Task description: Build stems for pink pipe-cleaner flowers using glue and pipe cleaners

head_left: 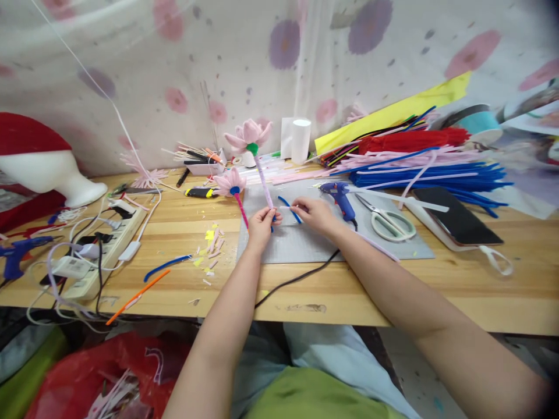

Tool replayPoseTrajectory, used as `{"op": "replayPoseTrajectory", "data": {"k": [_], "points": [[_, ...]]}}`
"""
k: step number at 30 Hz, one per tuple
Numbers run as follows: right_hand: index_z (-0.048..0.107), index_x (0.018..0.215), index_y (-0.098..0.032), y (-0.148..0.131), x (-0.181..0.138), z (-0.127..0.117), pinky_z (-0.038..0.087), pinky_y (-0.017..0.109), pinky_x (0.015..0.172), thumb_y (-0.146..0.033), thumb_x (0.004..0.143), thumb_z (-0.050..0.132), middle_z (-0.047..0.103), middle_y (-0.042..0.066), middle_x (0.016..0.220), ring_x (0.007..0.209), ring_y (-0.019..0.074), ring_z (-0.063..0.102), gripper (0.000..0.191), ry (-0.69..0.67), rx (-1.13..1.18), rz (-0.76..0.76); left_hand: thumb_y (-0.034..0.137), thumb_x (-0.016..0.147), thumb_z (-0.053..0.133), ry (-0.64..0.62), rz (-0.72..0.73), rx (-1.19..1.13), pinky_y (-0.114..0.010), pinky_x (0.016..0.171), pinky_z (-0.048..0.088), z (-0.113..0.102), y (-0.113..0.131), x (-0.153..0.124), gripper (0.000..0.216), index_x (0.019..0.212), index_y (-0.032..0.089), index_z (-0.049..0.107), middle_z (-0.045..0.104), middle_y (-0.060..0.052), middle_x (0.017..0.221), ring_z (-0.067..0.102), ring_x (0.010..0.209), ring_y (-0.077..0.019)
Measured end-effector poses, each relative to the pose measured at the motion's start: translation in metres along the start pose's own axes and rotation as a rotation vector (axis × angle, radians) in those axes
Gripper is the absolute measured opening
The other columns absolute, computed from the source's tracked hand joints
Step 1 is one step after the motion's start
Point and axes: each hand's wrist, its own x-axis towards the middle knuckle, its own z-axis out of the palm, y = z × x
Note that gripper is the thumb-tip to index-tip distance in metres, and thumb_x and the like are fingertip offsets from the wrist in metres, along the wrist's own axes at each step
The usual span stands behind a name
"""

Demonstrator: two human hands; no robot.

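My left hand (263,227) is closed around the lower end of a lilac stem. That stem carries a pink pipe-cleaner flower (248,134) with a green base, tilted up and leftward. Just left of it is a second pink flower (230,182) with a blue base and magenta stem; whether my fingers touch it I cannot tell. My right hand (315,214) pinches a short pale lilac strip (285,208), pointing at my left hand. Beneath the strip, a piece of blue pipe cleaner (296,216) lies on the grey mat (288,250).
Right of my hands are a blue glue gun (343,201), scissors (393,226) and a phone (458,215). Bundles of blue pipe cleaners (428,177) lie behind. A power strip (109,250) with tangled cables sits left, near an orange strip (137,297) and a utility knife (201,192).
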Motion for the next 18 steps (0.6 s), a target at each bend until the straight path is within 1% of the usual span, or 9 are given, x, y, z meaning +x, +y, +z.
{"op": "replayPoseTrajectory", "data": {"k": [4, 8, 13, 18], "points": [[0.061, 0.082, -0.018, 0.001, -0.004, 0.013, 0.033, 0.023, 0.058, -0.039, 0.082, 0.043, 0.060, 0.003, 0.069, 0.061, 0.0124, 0.049, 0.027, 0.088, 0.062, -0.030, 0.036, 0.060, 0.069, -0.095, -0.051, -0.030, -0.027, 0.060, 0.052, 0.005, -0.001, -0.006, 0.032, 0.080, 0.012, 0.064, 0.064, -0.003, 0.067, 0.062, 0.061, -0.0122], [0.060, 0.082, -0.017, 0.003, -0.005, 0.021, 0.035, 0.022, 0.063, -0.035, 0.082, 0.044, 0.063, 0.004, 0.079, 0.069, 0.0124, 0.052, 0.024, 0.040, 0.118, -0.141, 0.037, 0.056, 0.071, -0.185, -0.050, -0.013, -0.027, 0.062, 0.052, 0.006, -0.003, -0.008, 0.033, 0.078, 0.013, 0.065, 0.066, -0.004, 0.071, 0.062, 0.064, -0.0126], [0.061, 0.080, -0.017, 0.008, -0.005, 0.024, 0.034, 0.023, 0.062, -0.033, 0.081, 0.046, 0.063, 0.004, 0.078, 0.066, 0.0120, 0.051, 0.023, 0.017, 0.079, -0.124, 0.036, 0.056, 0.070, -0.185, -0.059, 0.039, -0.025, 0.058, 0.051, 0.004, -0.004, -0.007, 0.032, 0.076, 0.013, 0.065, 0.065, -0.004, 0.070, 0.061, 0.063, -0.0121], [0.063, 0.082, -0.017, 0.012, -0.002, 0.023, 0.035, 0.023, 0.064, -0.034, 0.081, 0.046, 0.063, 0.004, 0.080, 0.069, 0.0122, 0.052, 0.024, 0.001, 0.082, -0.158, 0.036, 0.058, 0.068, -0.176, -0.056, 0.049, -0.022, 0.053, 0.050, 0.004, -0.002, -0.008, 0.029, 0.077, 0.013, 0.065, 0.063, -0.003, 0.070, 0.058, 0.060, -0.0096]]}}
